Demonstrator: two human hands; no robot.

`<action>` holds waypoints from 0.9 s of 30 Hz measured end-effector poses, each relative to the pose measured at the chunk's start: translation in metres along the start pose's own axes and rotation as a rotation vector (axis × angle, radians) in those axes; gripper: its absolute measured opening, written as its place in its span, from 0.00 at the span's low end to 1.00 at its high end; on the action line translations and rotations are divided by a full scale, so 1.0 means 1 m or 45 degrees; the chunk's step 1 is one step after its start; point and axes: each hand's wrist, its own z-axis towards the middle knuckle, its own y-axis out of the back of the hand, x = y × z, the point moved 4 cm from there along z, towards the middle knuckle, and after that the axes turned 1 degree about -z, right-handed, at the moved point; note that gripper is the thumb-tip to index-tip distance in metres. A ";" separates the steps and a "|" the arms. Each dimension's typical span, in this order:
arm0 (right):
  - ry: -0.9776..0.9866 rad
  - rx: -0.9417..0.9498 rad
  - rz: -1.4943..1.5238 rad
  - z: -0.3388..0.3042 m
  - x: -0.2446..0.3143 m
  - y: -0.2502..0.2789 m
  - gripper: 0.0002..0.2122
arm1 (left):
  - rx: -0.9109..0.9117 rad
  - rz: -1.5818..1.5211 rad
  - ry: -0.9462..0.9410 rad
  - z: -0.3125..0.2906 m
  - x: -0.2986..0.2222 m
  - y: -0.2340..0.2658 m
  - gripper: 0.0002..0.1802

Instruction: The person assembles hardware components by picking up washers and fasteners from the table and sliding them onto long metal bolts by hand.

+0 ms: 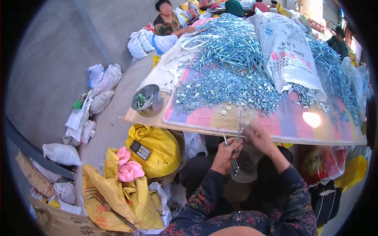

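Observation:
My left hand point(227, 152) is closed around several long metal bolts point(235, 169), just in front of the table's near edge. One thin bolt point(240, 118) stands up above its fingertips. Beside it is my right hand point(258, 138), its fingers by that bolt and smeared by motion; whether they grip it I cannot tell. Beyond both hands, a spread of small silvery washers point(220, 92) covers the tabletop, with a few loose washers point(223, 112) at its near side. A large heap of long bolts point(232, 45) lies behind the washers.
A white woven sack point(281, 51) lies over the heap, short metal sleeves point(307, 98) at its mouth. A metal pot point(147, 103) stands at the table's left corner. Below are a yellow bag point(165, 151) bearing a phone point(140, 150) and a pink cloth point(129, 165). A person point(167, 21) sits far left.

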 end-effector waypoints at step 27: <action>0.303 -0.212 -1.184 0.167 -0.066 0.097 0.15 | 0.070 0.009 0.045 0.013 0.021 0.003 0.07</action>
